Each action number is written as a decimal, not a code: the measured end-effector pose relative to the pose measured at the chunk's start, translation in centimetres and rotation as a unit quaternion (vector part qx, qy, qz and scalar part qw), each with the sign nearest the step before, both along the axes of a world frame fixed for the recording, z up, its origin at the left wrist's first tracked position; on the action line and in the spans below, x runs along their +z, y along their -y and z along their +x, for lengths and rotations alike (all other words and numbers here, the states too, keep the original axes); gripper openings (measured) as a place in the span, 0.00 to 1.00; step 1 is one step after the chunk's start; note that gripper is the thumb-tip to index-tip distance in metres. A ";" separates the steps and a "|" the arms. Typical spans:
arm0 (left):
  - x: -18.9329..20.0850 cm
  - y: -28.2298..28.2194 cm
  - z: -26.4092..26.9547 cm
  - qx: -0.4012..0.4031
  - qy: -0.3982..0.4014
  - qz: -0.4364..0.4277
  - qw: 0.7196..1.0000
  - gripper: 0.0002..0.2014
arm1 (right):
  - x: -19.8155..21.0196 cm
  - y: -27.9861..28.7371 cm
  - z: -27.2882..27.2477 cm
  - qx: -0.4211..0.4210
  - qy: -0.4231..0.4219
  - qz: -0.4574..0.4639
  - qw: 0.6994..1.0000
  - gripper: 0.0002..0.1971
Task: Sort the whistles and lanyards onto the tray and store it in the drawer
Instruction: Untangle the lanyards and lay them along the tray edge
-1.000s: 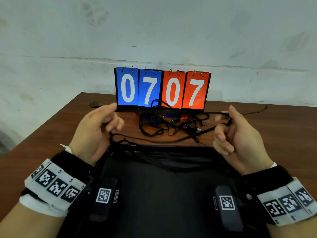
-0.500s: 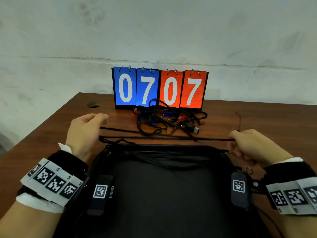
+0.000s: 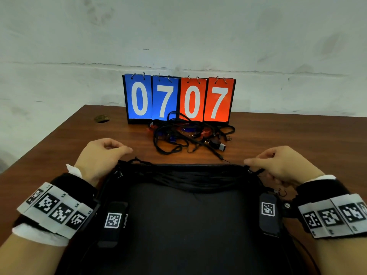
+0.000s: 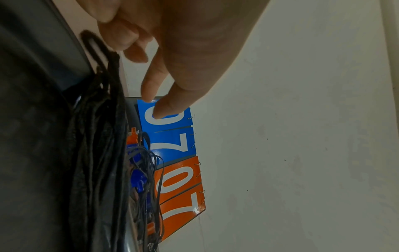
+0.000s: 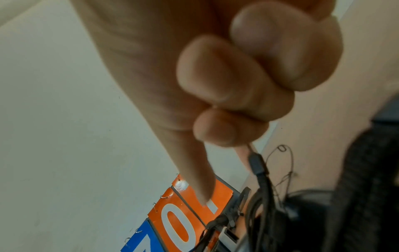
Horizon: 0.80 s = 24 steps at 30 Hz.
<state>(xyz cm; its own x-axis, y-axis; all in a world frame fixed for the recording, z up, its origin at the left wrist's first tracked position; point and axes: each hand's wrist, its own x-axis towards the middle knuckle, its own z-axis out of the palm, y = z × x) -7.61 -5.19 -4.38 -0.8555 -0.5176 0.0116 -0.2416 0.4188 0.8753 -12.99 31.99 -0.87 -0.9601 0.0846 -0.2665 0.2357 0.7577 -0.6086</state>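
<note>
Wall [image 3: 79, 36]: off-white plaster, scuffed, one horizontal crack line | Surface [image 3: 297, 139]: brown wood-grain, set against wall | Cable hole [image 3: 101, 118]: far left of surface | Flip scoreboard [image 3: 178, 98]: upright at rear, reads 07 07 | Light: even, diffuse

Perhaps a sports storeroom: flip scoreboard [image 3: 179, 98], scuffed wall [image 3: 79, 36].

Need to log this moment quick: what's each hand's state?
Left hand: open, grip empty, beside the lanyards.
Right hand: closed, pinching a lanyard end.
</note>
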 end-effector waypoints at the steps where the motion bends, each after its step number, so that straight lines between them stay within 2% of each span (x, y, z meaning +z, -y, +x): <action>1: 0.2 -0.1 0.0 0.007 -0.023 -0.003 1.000 0.08 | 0.1 -0.1 0.1 -0.017 -0.033 -0.004 0.999 0.25; 4: 1.1 -0.6 0.2 0.013 -0.142 0.018 0.990 0.07 | 0.2 -0.3 0.1 -0.059 -0.141 -0.050 0.987 0.35; 5: 1.5 -0.9 0.4 -0.012 -0.166 0.032 0.986 0.08 | 0.3 -0.4 0.2 -0.067 -0.170 -0.082 0.980 0.34; 7: 2.2 -1.4 1.0 -0.132 -0.169 0.082 0.973 0.12 | 1.0 -0.3 0.4 -0.058 -0.187 -0.173 0.965 0.28; 9: 2.4 -1.9 1.5 -0.276 -0.123 0.118 0.946 0.12 | 1.5 0.4 1.0 0.008 -0.116 -0.239 0.964 0.25; 10: 2.3 -2.1 1.6 -0.329 -0.089 0.110 0.934 0.12 | 1.7 0.9 1.2 0.056 -0.061 -0.246 0.966 0.24; 12: 2.1 -2.4 1.6 -0.382 -0.030 0.086 0.920 0.11 | 1.6 2.3 1.7 0.135 0.057 -0.238 0.960 0.24; 14: 1.9 -2.6 1.6 -0.398 0.010 0.063 0.915 0.14 | 0.8 3.7 2.0 0.164 0.141 -0.227 0.949 0.23; 17: 1.6 -2.7 1.5 -0.399 0.059 0.023 0.915 0.16 | -0.9 4.6 1.8 0.174 0.193 -0.210 0.942 0.23; 19: 1.4 -2.6 1.4 -0.395 0.072 0.023 0.915 0.17 | -1.5 4.5 1.6 0.170 0.201 -0.212 0.941 0.21; 24: 1.3 -2.3 1.2 -0.371 0.023 0.004 0.929 0.17 | -1.7 4.1 1.1 0.148 0.175 -0.260 0.938 0.14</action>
